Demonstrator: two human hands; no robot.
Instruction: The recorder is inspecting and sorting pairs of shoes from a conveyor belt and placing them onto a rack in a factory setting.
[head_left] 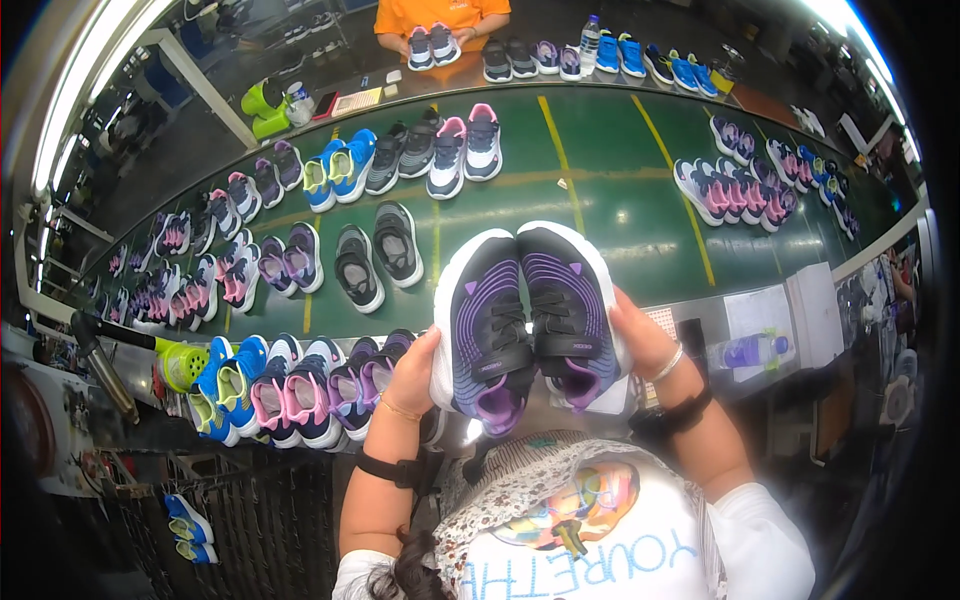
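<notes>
A pair of black and purple sneakers with white soles is held up side by side in front of me, toes pointing away. My left hand [409, 378] grips the left sneaker [482, 325] by its outer side. Around the outer side of the right sneaker [568, 305] my right hand [643, 335] is closed. The two shoes touch or nearly touch along their inner edges. Both have black straps and purple linings. Fingers beneath the soles are hidden.
A green belt [500, 240] with yellow lines carries rows of sneakers. Grey sneakers [398, 243] stand just beyond my left hand. Blue sneakers [243, 385] and others line the near ledge. At right lies a bottle with a purple label [750, 350]. Across the belt, a person in orange [440, 15] holds shoes.
</notes>
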